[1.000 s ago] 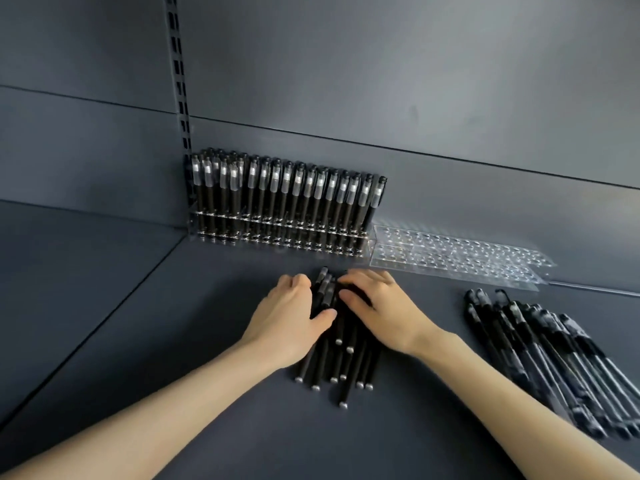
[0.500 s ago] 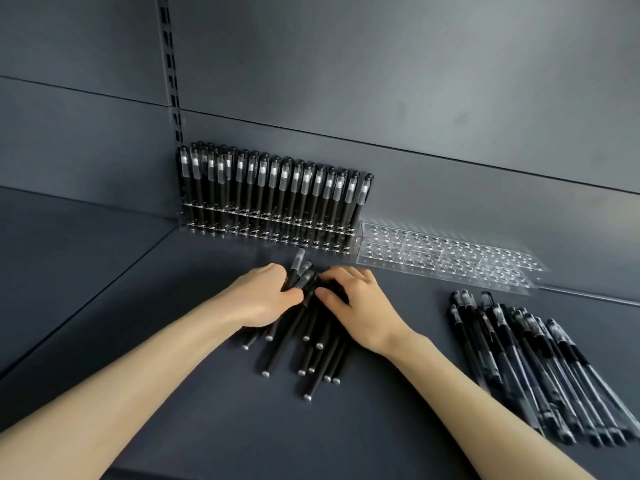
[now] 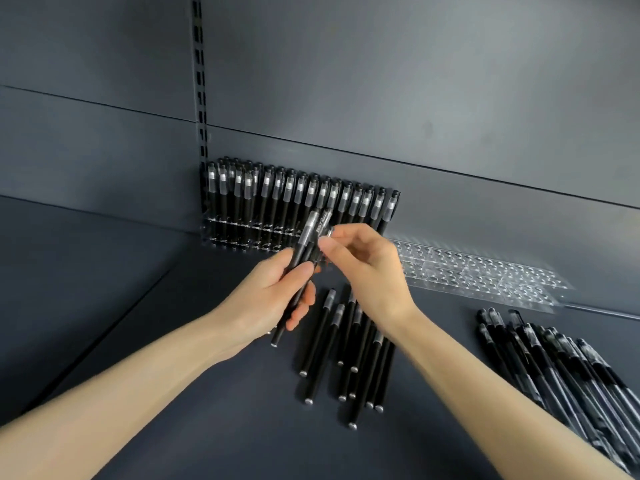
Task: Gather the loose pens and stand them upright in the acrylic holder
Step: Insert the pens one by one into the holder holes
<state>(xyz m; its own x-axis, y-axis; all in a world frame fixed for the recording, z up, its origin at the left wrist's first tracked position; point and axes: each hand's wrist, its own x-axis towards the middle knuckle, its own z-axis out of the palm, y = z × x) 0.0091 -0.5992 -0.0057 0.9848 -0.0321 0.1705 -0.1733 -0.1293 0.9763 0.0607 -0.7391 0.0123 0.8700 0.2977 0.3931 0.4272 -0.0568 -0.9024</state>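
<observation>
Both hands have risen from the pile (image 3: 346, 348): my left hand (image 3: 266, 299) grips a bundle (image 3: 309, 237), caps up-frame toward the holder (image 3: 216, 234); my right hand (image 3: 367, 268), nearer it, pinches one pen (image 3: 328, 233).

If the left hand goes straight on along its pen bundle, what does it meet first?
Probably the standing pens in the acrylic holder; the bundle in the left hand would touch them first. Depth is unclear.
</observation>
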